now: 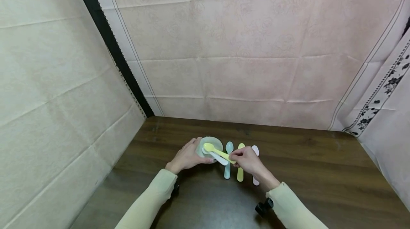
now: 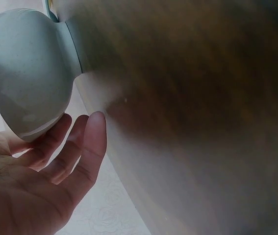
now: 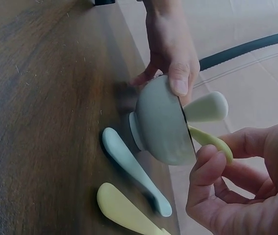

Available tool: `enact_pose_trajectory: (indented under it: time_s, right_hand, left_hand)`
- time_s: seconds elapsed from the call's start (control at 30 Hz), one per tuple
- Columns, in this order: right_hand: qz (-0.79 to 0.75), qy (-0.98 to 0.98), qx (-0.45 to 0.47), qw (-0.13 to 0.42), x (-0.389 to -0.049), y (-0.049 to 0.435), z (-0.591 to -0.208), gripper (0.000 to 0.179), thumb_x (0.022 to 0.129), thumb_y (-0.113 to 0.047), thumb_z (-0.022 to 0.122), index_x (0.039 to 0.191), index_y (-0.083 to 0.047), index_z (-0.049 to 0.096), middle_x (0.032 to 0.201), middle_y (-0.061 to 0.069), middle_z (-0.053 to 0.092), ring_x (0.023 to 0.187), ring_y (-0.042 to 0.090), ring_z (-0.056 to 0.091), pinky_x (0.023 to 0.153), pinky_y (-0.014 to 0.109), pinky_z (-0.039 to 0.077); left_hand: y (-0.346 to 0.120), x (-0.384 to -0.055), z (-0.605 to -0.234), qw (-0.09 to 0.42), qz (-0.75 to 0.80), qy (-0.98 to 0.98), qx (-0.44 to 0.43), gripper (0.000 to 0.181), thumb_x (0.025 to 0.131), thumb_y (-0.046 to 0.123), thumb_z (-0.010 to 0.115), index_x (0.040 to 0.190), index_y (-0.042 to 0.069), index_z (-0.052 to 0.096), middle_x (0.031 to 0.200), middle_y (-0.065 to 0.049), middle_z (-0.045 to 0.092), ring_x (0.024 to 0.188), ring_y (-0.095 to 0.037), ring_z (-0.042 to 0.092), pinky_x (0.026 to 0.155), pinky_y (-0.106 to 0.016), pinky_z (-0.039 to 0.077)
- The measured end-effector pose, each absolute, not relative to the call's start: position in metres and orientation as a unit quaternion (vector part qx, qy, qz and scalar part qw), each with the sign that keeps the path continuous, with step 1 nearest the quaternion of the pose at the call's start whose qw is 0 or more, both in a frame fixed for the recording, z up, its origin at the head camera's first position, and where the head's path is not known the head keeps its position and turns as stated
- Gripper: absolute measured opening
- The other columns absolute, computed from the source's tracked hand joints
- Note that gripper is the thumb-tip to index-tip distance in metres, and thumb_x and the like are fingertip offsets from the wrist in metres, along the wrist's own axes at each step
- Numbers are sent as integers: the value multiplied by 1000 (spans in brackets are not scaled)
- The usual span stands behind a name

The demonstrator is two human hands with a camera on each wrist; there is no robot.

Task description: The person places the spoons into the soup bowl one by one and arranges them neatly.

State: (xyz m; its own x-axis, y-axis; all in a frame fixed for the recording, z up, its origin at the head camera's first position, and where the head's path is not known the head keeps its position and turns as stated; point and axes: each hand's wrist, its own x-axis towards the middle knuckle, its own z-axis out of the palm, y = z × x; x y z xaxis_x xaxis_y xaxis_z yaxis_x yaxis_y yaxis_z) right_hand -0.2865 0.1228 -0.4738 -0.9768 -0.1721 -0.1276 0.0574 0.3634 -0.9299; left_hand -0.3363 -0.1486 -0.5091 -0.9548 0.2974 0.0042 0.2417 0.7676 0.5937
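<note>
My left hand (image 1: pixel 189 155) holds a pale green-grey bowl (image 2: pixel 28 73) at its left side. In the right wrist view the left thumb (image 3: pixel 180 81) lies over the rim, and fingers touch the bowl's outer wall in the left wrist view. Between thumb and fingertips, my right hand (image 1: pixel 246 159) pinches the handle end of a yellow spoon (image 1: pixel 209 147), whose head reaches over the bowl's opening. A whitish spoon (image 1: pixel 219 158) leans in the bowl, its handle sticking out past the rim toward the right hand.
Right of the bowl, a light blue spoon (image 1: pixel 227 172), a second yellow spoon (image 1: pixel 240 175) and a lilac spoon (image 1: pixel 255 149) lie in a row on the brown wooden table (image 1: pixel 307 172). The right hand partly covers the lilac one. Pale cloth (image 1: pixel 243 43) hangs behind the table.
</note>
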Motion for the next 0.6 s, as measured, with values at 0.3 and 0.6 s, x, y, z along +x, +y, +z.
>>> enact_pose_trajectory:
  time_s: [0.3,0.6]
  right_hand:
    - [-562,820,-46,95,-292,120,-477,16,100,-3,68,102,5,82,83,6,72,69,13,61,69,30,55]
    - [-564,820,-33,97,-293,117,-477,18,100,-5,68,105,6,82,82,5,73,67,11,62,68,28,55]
  left_hand:
    - [-148,-336,-508,49,305,942,133,115,82,73,84,169,12,38,158,-16,56,132,-34,62,106,-59,52]
    - [-148,-334,-507,57,302,943,126,120,82,73,84,171,10,34,170,-21,45,148,-42,54,116,-65,47]
